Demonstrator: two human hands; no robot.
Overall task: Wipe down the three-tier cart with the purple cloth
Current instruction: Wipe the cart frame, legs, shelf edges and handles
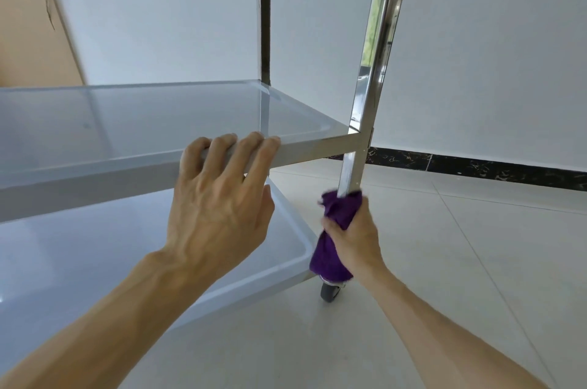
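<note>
Gripping the front rim of the middle shelf (pixel 311 152), the left hand (pixel 219 207) is hooking its four fingers, slightly spread, over the edge, thumb lying beneath. The right hand (pixel 352 236) is clasping the purple cloth (pixel 330 249), fingers curled round it, and the cloth is wrapping the near-right corner post (pixel 351 172) of the cart, low down between the middle shelf and the bottom shelf (pixel 295 249). Cloth is hanging down to just above the caster (pixel 329 291), which is standing on the pale tiled floor (pixel 460 261). White wall (pixel 476 55) is showing behind.
</note>
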